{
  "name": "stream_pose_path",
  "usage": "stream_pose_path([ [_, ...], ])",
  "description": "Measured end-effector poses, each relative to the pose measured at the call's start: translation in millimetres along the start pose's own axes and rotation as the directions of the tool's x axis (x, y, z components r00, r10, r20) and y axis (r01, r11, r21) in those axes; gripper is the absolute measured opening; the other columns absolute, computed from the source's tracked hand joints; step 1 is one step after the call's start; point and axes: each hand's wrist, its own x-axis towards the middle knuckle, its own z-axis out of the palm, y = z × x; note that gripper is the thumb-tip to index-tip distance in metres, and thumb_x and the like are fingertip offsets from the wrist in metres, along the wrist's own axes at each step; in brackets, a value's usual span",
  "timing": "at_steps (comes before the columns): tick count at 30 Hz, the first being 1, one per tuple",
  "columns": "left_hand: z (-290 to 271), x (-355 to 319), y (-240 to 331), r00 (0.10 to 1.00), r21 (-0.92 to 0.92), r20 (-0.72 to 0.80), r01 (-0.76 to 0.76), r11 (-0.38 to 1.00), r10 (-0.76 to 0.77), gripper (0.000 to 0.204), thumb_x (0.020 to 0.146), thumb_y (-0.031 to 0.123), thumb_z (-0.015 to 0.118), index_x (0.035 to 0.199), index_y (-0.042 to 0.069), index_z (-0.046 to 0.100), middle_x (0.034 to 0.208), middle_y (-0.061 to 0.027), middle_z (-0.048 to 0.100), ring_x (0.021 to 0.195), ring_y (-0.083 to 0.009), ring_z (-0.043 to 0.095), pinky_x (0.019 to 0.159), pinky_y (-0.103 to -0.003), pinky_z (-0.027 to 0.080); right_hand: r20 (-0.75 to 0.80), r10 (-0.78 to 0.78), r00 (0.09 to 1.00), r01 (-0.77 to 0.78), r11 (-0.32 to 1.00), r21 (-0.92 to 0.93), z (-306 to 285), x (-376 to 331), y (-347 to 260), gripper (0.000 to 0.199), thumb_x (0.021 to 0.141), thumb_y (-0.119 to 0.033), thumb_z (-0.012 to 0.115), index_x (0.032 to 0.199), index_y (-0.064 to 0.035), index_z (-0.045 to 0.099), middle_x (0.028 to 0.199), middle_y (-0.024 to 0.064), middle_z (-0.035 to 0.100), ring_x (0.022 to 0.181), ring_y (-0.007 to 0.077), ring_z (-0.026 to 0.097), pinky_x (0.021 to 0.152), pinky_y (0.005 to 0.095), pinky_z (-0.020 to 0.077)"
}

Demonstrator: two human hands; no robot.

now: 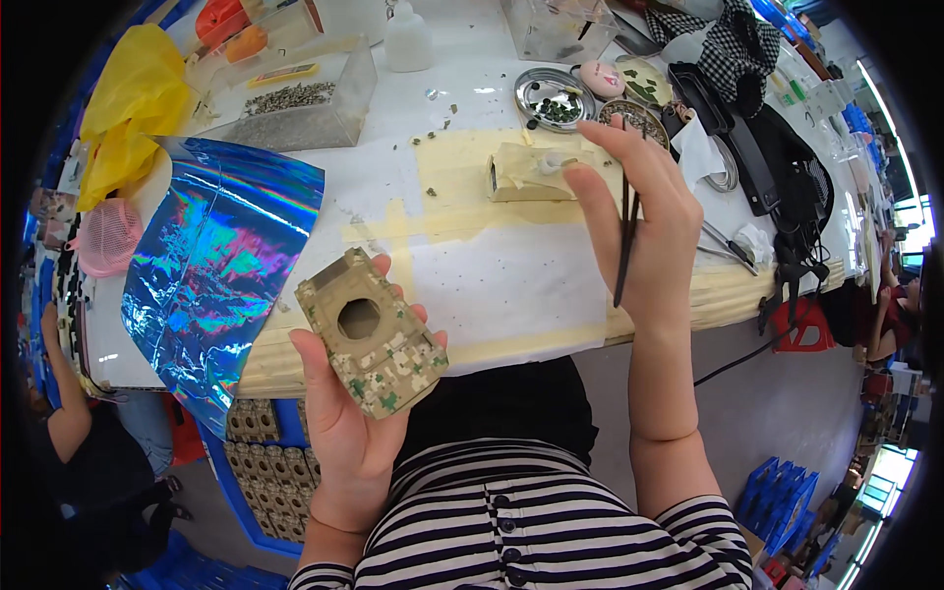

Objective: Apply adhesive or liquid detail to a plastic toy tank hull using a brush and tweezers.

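Observation:
My left hand (356, 447) grips a toy tank hull (401, 362) in tan and green pixel camouflage, tilted, with a round hole in its top. Its fingers wrap the far side and the thumb presses the near edge. Over the table to the right, my right hand (661, 231) carries black tweezers (626, 246) against its palm, points toward me. Its thumb and forefinger are spread beside a small tape-covered block (531, 185). A whitish lump (556, 160) lies on that block, close to the thumb tip. The other right fingers are mostly hidden.
A shiny blue holographic sheet (221, 265) hangs over the table's front edge. Behind it stands a clear bin (344, 98) of small metal parts. Round dishes (556, 98) sit at back right. A blue crate (228, 472) below left holds several more hulls.

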Motion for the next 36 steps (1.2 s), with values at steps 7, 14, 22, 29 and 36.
stream_pose_path([
  [7,-3.1,-1.9,-1.0,0.999,0.154,-0.038,0.037,0.987,-0.031,0.084,0.093,0.059,0.042,0.149,0.004,0.013,0.136,-0.0132,0.043,0.117,-0.0264,0.052,0.100,-0.046,0.046,0.347,0.228,0.910,-0.384,0.781,0.493,-34.0,-52.0,-17.5,0.053,0.088,-0.020,0.067,0.128,0.0039,0.044,0.099,0.0140,0.064,0.093,0.0205,0.062,0.088,0.0331,0.0460],
  [14,-4.9,-1.2,-2.5,0.997,0.261,-0.057,0.070,0.963,-0.057,0.089,0.089,0.065,0.041,0.148,0.003,0.016,0.129,-0.0085,0.049,0.112,-0.0212,0.055,0.096,-0.043,0.050,0.476,0.320,0.819,-0.544,0.696,0.469,-32.6,-56.0,-10.0,0.019,0.082,-0.005,0.072,0.098,0.0035,0.067,0.086,0.0084,0.068,0.081,0.0136,0.063,0.076,0.0243,0.0492],
  [22,-6.0,-0.5,-6.0,0.999,0.147,-0.017,0.045,0.988,-0.043,0.091,0.091,0.059,0.046,0.148,-0.001,0.010,0.128,-0.0159,0.047,0.112,-0.0277,0.054,0.095,-0.044,0.051,0.503,0.436,0.746,-0.665,0.534,0.522,-25.7,-59.7,-14.3,0.015,0.085,-0.007,0.070,0.097,0.0037,0.068,0.085,0.0055,0.068,0.077,0.0084,0.059,0.069,0.0207,0.0468],
  [29,-4.7,-0.4,-6.7,1.000,0.068,-0.016,0.026,0.997,-0.024,0.089,0.093,0.056,0.046,0.148,-0.002,0.008,0.129,-0.0212,0.046,0.113,-0.0318,0.055,0.095,-0.045,0.051,0.475,0.489,0.731,-0.682,0.502,0.532,-22.4,-62.3,-18.3,0.013,0.089,-0.008,0.067,0.095,0.0032,0.068,0.082,0.0042,0.067,0.075,0.0071,0.060,0.065,0.0188,0.0463],
  [36,-4.1,-0.6,-7.3,0.999,0.057,-0.020,0.029,0.998,-0.028,0.088,0.093,0.056,0.046,0.148,-0.002,0.008,0.129,-0.0214,0.046,0.113,-0.0312,0.055,0.096,-0.044,0.050,0.494,0.494,0.716,-0.698,0.513,0.499,-22.4,-61.3,-20.5,0.013,0.089,-0.008,0.067,0.095,0.0029,0.068,0.081,0.0041,0.067,0.075,0.0080,0.061,0.065,0.0194,0.0477],
])
